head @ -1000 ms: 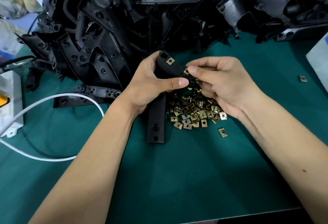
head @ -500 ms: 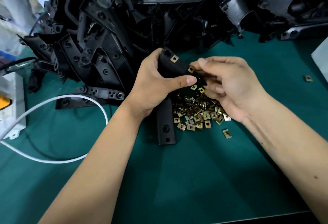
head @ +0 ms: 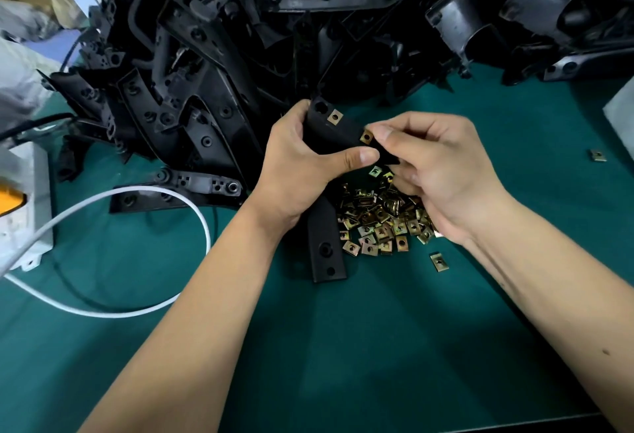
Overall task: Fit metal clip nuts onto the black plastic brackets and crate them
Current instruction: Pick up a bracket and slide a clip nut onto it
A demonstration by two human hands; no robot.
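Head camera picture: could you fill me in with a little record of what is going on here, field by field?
Surface: green mat
Left hand: grips a black bracket, thumb across its front
Right hand: fingertips pinch a clip nut at the bracket's edge
Already fitted: one clip nut near the bracket's top end
Supply: pile of clip nuts under the right hand; heap of black brackets behind
Strays: single nuts and on the mat
Other: white cable at left
Crate: not in view
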